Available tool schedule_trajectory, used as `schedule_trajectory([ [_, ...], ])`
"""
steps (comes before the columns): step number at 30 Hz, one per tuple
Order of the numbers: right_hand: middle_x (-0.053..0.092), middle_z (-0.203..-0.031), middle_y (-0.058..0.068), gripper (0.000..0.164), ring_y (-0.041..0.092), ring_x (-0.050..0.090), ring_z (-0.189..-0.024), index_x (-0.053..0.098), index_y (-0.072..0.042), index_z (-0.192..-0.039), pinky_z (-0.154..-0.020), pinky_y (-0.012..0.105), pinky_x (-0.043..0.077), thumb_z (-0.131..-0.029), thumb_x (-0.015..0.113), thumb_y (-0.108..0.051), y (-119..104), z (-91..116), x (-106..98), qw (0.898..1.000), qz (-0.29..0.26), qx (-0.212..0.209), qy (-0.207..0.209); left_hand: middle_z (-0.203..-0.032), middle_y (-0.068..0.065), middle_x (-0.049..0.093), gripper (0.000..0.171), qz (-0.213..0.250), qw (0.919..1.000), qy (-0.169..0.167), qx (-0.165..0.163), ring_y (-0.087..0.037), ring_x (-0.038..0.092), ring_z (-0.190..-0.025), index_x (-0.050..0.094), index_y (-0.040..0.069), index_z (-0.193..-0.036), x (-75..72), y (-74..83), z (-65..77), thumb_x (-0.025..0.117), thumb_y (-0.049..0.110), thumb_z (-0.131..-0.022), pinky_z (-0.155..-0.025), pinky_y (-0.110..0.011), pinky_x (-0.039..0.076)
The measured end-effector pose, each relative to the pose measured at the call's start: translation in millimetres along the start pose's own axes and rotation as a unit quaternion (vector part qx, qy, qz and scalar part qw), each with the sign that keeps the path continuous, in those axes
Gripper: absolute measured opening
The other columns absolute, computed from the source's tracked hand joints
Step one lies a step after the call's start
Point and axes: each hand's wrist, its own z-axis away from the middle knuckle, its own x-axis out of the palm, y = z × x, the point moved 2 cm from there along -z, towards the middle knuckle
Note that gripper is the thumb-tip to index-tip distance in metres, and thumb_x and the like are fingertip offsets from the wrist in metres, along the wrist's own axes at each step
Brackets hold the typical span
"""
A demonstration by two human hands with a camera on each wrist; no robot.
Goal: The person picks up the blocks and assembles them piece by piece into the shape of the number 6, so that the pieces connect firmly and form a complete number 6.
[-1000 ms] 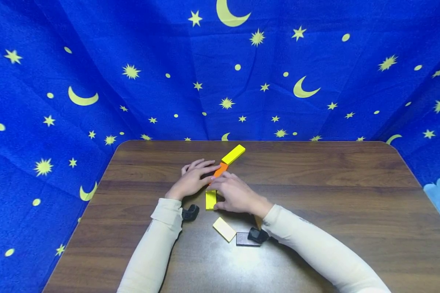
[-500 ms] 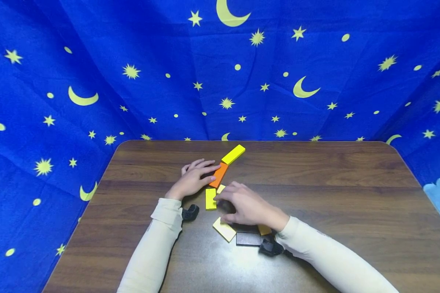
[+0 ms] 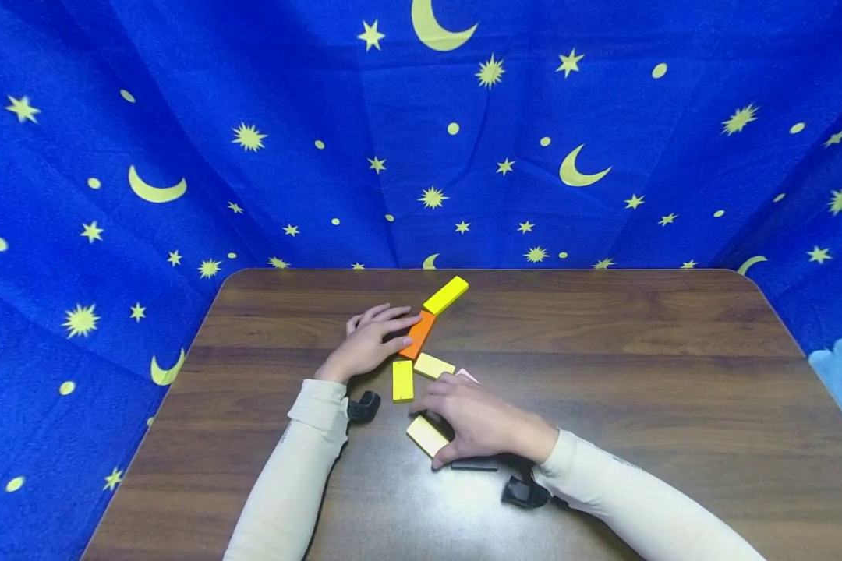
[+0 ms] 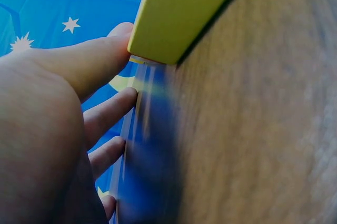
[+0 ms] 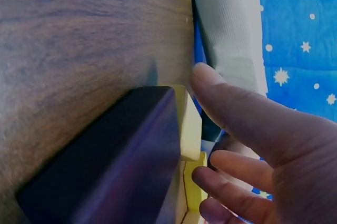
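Note:
My left hand rests beside the orange block, its thumb and index fingertip touching that block. In the left wrist view the fingers are extended and a yellow block stands close to the thumb. My right hand hovers over the near blocks, thumb and fingers spread around a pale yellow block. The right wrist view shows the pale yellow block between thumb and fingers, without a clear grip. A dark block lies in front of it, mostly hidden by the right hand in the head view.
A yellow block meets the far end of the orange one. Near its lower end lie another yellow block and a cream block. A pinkish block peeks out behind the right hand. A blue curtain hangs behind the brown table.
My right hand has drawn back from the lower end of the orange block toward the near pale yellow block, uncovering the cream and pinkish blocks. The left hand has stayed put.

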Motion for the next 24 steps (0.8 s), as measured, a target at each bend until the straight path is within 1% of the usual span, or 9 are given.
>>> schedule_trajectory([
  [4,0.066,-0.119,-0.001,0.078,0.017,0.057,-0.113,0.066,-0.013,-0.132,-0.104,0.039,0.042,-0.068,0.09,-0.048,-0.6,0.2,3.0,1.0,0.009,-0.011,-0.001,-0.159,0.0,0.039,0.046,0.0,1.0,0.002,0.0,-0.032,0.021,-0.15,0.052,0.031,-0.148,0.1,-1.0,-0.1,0.052,0.043,-0.104,-0.111,-0.061,0.011],
  [10,0.067,-0.112,-0.003,0.07,0.016,0.058,-0.102,0.069,-0.012,-0.123,-0.093,0.033,0.046,-0.066,0.091,-0.047,-0.7,-1.0,7.0,0.999,0.03,-0.036,0.016,-0.159,0.0,0.039,0.046,0.002,1.0,0.004,0.002,-0.033,0.021,-0.149,0.052,0.031,-0.148,0.6,-1.8,-0.1,0.052,0.043,-0.104,-0.11,-0.062,0.011],
  [11,0.067,-0.112,-0.003,0.069,0.016,0.058,-0.101,0.069,-0.012,-0.122,-0.09,0.031,0.047,-0.066,0.091,-0.047,-0.7,-1.2,7.2,0.999,0.03,-0.037,0.017,-0.159,0.0,0.039,0.046,0.002,1.0,0.004,0.002,-0.033,0.021,-0.149,0.052,0.031,-0.148,0.7,-1.9,-0.3,0.052,0.043,-0.104,-0.11,-0.062,0.011],
  [16,0.067,-0.11,-0.004,0.068,0.013,0.055,-0.098,0.07,-0.012,-0.122,-0.087,0.031,0.046,-0.068,0.091,-0.046,0.0,-4.5,6.6,0.999,0.024,-0.022,0.01,-0.159,0.0,0.039,0.046,0.0,1.0,0.004,0.0,-0.033,0.021,-0.15,0.052,0.03,-0.148,1.0,-1.7,-0.2,0.052,0.042,-0.104,-0.111,-0.062,0.011],
  [19,0.066,-0.111,-0.004,0.067,0.013,0.054,-0.099,0.07,-0.013,-0.123,-0.087,0.031,0.045,-0.069,0.09,-0.046,0.4,-7.6,5.5,1.0,0.016,-0.01,0.003,-0.159,-0.001,0.039,0.046,-0.002,1.0,0.004,0.0,-0.033,0.021,-0.15,0.052,0.029,-0.148,0.9,-0.9,0.1,0.052,0.042,-0.104,-0.11,-0.062,0.012],
  [24,0.066,-0.114,-0.004,0.066,0.014,0.056,-0.106,0.07,-0.015,-0.125,-0.096,0.034,0.045,-0.07,0.09,-0.045,0.6,-11.6,4.8,1.0,0.019,-0.005,0.001,-0.159,-0.001,0.039,0.046,-0.001,1.0,0.002,-0.001,-0.033,0.02,-0.15,0.052,0.03,-0.149,0.6,-0.2,0.4,0.052,0.042,-0.104,-0.111,-0.062,0.012],
])
